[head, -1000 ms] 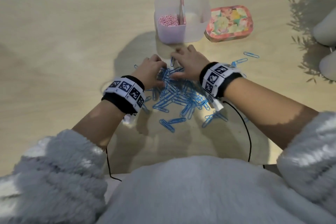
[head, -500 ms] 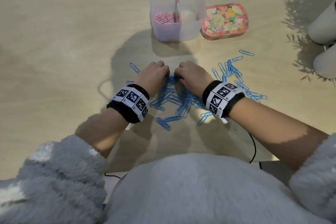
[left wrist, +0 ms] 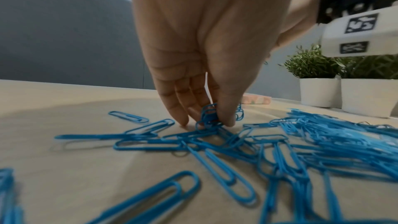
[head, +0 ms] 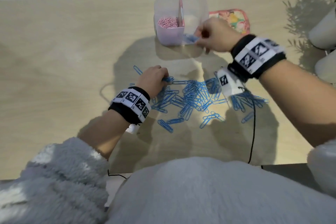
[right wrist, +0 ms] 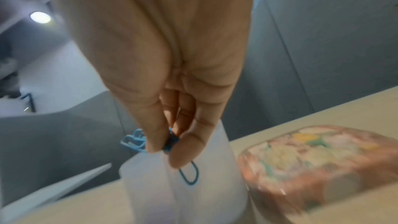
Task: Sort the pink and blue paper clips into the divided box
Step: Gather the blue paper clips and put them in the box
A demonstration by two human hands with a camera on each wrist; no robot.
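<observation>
A translucent divided box (head: 203,7) stands at the far middle of the table; its left compartment holds pink paper clips (head: 167,22). My right hand (head: 211,35) is raised at the box's near right corner and pinches a bunch of blue clips (right wrist: 137,140) above the box (right wrist: 215,176). Blue paper clips (head: 192,96) lie scattered on the table in front of me. My left hand (head: 154,80) is down at the pile's left edge, fingers and thumb pinching a small cluster of blue clips (left wrist: 210,117).
A floral lid (head: 236,18) lies just right of the box, partly behind my right hand. White plant pots (head: 323,29) stand at the right edge. A black cable (head: 252,132) runs across the near right of the table.
My right hand has lifted from the pile and moved forward to the box with blue clips. My left hand stays at the pile, gathering clips.
</observation>
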